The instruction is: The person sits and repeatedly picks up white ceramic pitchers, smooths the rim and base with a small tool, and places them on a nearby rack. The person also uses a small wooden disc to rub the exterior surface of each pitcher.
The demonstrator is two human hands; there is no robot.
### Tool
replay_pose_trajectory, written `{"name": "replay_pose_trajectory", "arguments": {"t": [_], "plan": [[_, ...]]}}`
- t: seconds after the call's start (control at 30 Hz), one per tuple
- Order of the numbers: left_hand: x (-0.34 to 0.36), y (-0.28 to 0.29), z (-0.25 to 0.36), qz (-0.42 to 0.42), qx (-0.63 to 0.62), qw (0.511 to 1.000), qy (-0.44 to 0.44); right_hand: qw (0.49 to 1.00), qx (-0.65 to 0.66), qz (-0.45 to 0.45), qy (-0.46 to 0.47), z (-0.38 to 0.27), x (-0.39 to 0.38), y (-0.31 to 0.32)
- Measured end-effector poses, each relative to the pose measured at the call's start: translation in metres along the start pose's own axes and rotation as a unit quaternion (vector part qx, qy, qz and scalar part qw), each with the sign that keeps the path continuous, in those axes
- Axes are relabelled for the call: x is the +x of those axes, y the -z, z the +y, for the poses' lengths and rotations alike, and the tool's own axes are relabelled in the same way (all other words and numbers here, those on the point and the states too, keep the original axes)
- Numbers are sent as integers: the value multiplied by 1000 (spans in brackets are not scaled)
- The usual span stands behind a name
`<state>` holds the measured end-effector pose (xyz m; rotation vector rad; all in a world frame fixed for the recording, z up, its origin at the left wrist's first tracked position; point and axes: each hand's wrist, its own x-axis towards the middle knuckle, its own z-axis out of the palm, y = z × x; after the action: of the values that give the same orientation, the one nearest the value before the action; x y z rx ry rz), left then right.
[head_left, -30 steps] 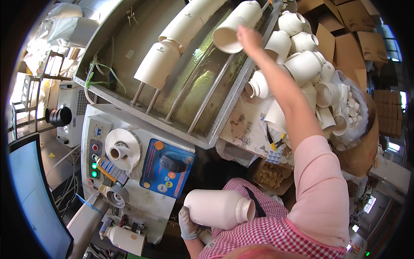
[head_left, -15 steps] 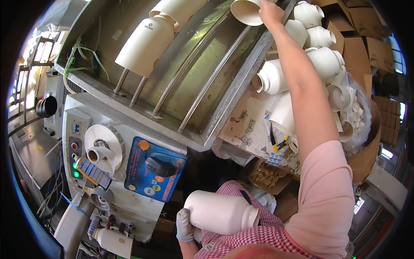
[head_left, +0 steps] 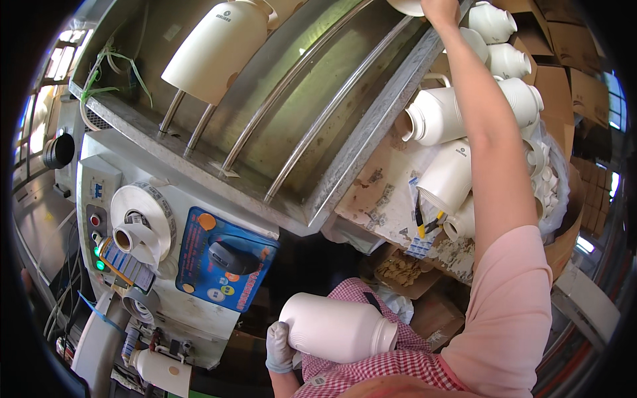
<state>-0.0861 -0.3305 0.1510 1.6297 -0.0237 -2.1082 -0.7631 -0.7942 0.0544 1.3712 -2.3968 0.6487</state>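
Note:
My left hand [head_left: 279, 346], in a pale glove, grips the base end of a white wide-necked bottle [head_left: 332, 326]. That bottle lies sideways across my lap, its neck pointing right. At the top edge, my bare right hand [head_left: 440, 9] holds another white wide-necked bottle [head_left: 407, 6], mostly cut off by the picture's edge. It is over the metal trough [head_left: 358, 142], near the right rim. Farther left, a printed white bottle [head_left: 215, 53] sits over a pair of metal rods [head_left: 199, 129], open end toward me.
White bottles [head_left: 434, 117] crowd a worn bench on the right, near yellow-and-black pliers [head_left: 421, 224]. Left of me, a machine top carries a label roll [head_left: 141, 222] and a computer mouse [head_left: 233, 257] on a blue mat [head_left: 199, 265]. Cardboard boxes [head_left: 554, 86] stand far right.
My right hand and its bottle have moved farther away and to the right, partly out of view. The view has shifted a little. My left hand keeps the lap bottle in place.

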Motion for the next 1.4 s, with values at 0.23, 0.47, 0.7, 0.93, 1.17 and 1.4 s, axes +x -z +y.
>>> {"name": "replay_pose_trajectory", "arguments": {"t": [0.23, 0.47, 0.7, 0.93, 1.17, 1.4], "plan": [[-9, -9, -3, 5, 13, 1000, -13, 968, 192, -160, 7, -49, -31, 27], [-43, 29, -24, -122, 21, 991, 41, 662, 528, -532, -19, -161, -272, 190], [-61, 91, -98, -121, -90, 988, 18, 569, 445, -678, 137, -232, -431, 290], [25, 179, -193, -196, -130, 967, -95, 527, 555, -618, 178, -329, -526, 250], [136, 264, -301, -302, -167, 913, -218, 509, 567, -341, 550, -439, -619, 251], [152, 284, -356, -387, -148, 872, -261, 569, 551, -267, 549, -487, -708, 339]]}}
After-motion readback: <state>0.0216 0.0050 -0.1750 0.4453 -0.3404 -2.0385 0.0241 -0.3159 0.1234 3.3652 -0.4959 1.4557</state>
